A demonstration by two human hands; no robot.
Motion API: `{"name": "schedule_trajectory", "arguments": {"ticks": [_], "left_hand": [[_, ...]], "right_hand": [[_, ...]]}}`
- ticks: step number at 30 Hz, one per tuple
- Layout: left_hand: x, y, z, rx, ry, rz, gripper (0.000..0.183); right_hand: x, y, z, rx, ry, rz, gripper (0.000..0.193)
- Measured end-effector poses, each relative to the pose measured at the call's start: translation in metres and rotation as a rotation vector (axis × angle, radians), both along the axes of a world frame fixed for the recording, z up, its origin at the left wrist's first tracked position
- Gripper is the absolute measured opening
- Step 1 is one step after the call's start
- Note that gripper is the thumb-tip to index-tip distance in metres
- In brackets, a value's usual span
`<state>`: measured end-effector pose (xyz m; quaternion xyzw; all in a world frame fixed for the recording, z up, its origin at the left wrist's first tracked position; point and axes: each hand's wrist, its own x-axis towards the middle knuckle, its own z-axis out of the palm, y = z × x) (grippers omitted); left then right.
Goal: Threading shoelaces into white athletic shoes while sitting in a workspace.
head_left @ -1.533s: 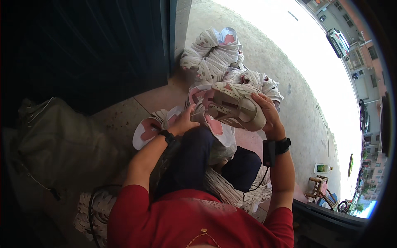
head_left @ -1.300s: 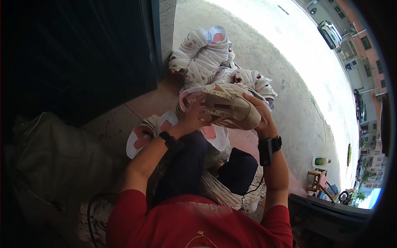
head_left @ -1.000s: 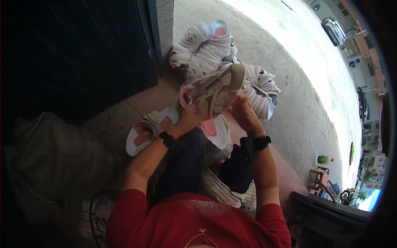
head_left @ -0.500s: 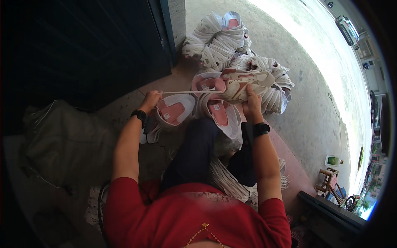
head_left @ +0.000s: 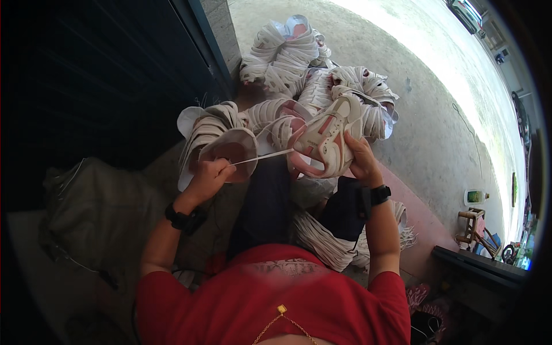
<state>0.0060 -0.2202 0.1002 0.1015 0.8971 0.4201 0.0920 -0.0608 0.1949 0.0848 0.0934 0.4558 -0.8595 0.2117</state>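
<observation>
In my right hand (head_left: pixel 362 161) is a white shoe upper (head_left: pixel 330 135) with pink lining and brownish-pink side panels. The fingers wrap its right side, and its collar opening is tipped down toward me. A thin white shoelace (head_left: pixel 265 156) stretches from the collar area to my left hand (head_left: pixel 208 179), where closed fingers pinch its end. Behind the left hand sits a stack of nested shoe uppers (head_left: pixel 221 123), with a pink-lined collar facing me. Just beyond the held upper lie more stacked uppers (head_left: pixel 316 89).
Another pile of nested uppers (head_left: pixel 282 54) rests farther off on the concrete floor. A bundle of white laces (head_left: pixel 316 237) lies by my knees. At left are a dark door (head_left: pixel 115 69) and a greyish sack (head_left: pixel 103 213). A small wooden stool (head_left: pixel 472 224) stands far right.
The shoe upper has come nearer to me and turned, its toe now pointing away. My left hand has moved nearer and slightly right, with the lace still held. My view has shifted.
</observation>
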Motion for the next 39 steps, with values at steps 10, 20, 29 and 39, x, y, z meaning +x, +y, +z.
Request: {"name": "schedule_trajectory", "arguments": {"ticks": [10, 20, 29, 39], "left_hand": [[0.019, 0.128, -0.039, 0.389, -0.139, -0.205, 0.060], [-0.021, 0.125, -0.072, 0.411, 0.061, 0.117, 0.048], [-0.024, 0.097, -0.050, 0.881, -0.150, 0.471, 0.032], [0.037, 0.075, -0.027, 0.631, -0.199, 0.074, 0.035]], "right_hand": [[0.018, 0.003, -0.033, -0.108, -0.057, 0.047, 0.038], [-0.079, -0.069, -0.035, -0.374, -0.129, 0.209, 0.050], [-0.064, -0.063, -0.271, 0.643, -0.134, 0.266, 0.039], [-0.110, -0.046, -0.162, 1.384, 0.695, 0.446, 0.039]]}}
